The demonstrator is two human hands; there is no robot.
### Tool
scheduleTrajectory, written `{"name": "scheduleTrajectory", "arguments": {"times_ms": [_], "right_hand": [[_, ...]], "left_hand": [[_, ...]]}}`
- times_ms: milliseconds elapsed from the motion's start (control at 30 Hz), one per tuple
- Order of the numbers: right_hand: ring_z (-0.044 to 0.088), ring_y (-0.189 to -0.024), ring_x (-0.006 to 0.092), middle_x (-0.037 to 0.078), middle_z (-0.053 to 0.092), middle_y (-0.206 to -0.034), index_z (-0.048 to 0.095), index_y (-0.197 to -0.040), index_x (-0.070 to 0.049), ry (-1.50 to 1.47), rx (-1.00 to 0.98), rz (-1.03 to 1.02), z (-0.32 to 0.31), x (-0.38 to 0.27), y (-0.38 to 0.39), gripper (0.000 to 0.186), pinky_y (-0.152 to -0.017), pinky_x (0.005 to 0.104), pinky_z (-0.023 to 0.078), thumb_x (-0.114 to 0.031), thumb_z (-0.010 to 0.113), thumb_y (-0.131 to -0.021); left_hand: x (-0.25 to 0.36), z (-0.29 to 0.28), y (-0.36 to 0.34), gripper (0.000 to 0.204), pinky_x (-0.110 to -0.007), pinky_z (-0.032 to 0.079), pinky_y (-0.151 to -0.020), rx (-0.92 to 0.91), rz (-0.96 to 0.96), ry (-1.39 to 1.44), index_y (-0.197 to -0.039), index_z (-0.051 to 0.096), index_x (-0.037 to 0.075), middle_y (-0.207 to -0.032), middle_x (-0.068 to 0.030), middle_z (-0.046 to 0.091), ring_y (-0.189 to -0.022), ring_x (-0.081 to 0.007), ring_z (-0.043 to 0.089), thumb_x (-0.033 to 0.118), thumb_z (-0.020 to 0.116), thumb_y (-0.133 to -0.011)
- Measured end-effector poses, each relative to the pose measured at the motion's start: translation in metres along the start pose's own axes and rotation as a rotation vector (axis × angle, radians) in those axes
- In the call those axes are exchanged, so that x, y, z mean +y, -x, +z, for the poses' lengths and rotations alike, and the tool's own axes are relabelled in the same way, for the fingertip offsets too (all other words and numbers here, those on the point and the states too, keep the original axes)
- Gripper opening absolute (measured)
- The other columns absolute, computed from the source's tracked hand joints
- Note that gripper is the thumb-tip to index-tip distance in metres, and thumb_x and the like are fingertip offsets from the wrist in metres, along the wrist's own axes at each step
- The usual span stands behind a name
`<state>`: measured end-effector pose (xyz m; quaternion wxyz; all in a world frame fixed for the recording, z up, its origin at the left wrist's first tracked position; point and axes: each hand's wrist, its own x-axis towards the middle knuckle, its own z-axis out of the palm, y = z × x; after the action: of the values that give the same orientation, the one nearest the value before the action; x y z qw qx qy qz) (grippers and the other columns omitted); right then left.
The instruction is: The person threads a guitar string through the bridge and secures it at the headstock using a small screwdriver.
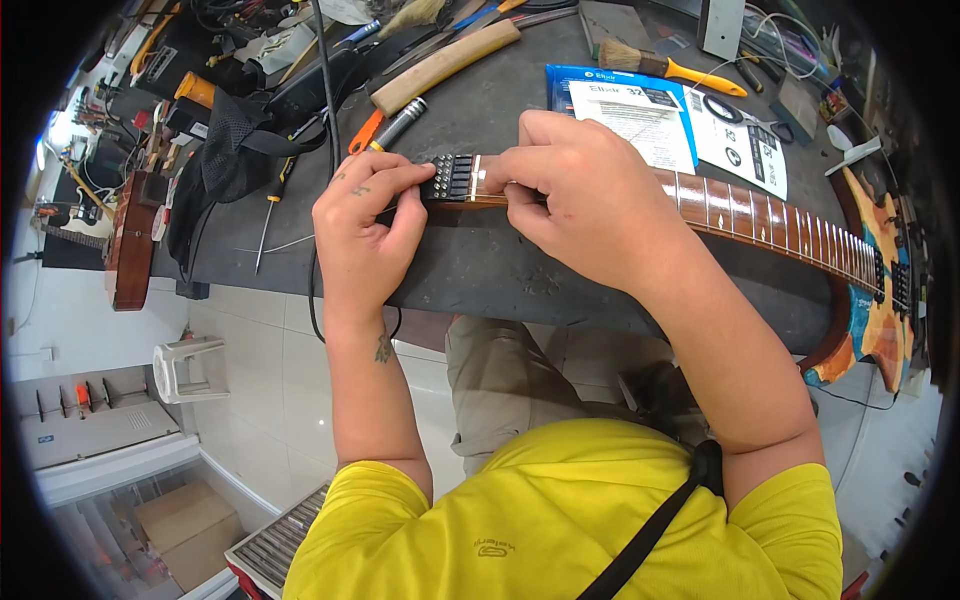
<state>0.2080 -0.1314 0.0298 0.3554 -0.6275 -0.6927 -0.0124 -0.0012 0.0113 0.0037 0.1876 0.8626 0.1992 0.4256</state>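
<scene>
An electric guitar lies across the bench, its wooden fretboard running from a black headpiece to a blue and natural-wood body at the right. My left hand is closed at the headpiece, index fingertip on its edge and thumb bent below. A thin metal guitar string trails leftward out from behind that hand. Over the neck just right of the nut, my right hand is closed in a pinch with curled fingers. Whatever it pinches is hidden by the fingers.
Beyond the neck lie string packets, scissors, a yellow-handled brush and a curved wooden piece. A screwdriver lies left of my hands. A black cable hangs beside my left hand. Clutter fills the far left.
</scene>
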Motion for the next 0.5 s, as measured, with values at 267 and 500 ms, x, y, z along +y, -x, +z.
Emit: {"name": "scheduleTrajectory", "arguments": {"times_ms": [267, 500], "right_hand": [[0.07, -0.085, 0.0344, 0.01, 0.066, -0.089, 0.082, -0.096, -0.01, -0.064, 0.048, -0.026, 0.0038, 0.004, 0.0003, 0.01, -0.077, 0.0463, 0.055, -0.005, 0.078, -0.089], [0.071, -0.084, 0.0361, 0.01, 0.067, -0.088, 0.08, -0.091, -0.009, -0.022, 0.033, -0.004, -0.0005, -0.0004, -0.0011, 0.006, -0.08, 0.0478, 0.057, -0.006, 0.08, -0.085]], "left_hand": [[-0.0012, -0.001, 0.0007, 0.024, -0.032, 0.057, -0.088, -0.025, 0.001, -0.003, -0.106, 0.085, -0.003, -0.1, -0.0115, 0.079, -0.095, -0.0219, 0.075, -0.011, 0.072, -0.087], [-0.0002, -0.0019, 0.0012, 0.024, -0.033, 0.058, -0.085, -0.023, 0.003, -0.023, -0.107, 0.085, -0.003, -0.099, -0.0124, 0.079, -0.092, -0.0233, 0.075, -0.011, 0.072, -0.088]]}}
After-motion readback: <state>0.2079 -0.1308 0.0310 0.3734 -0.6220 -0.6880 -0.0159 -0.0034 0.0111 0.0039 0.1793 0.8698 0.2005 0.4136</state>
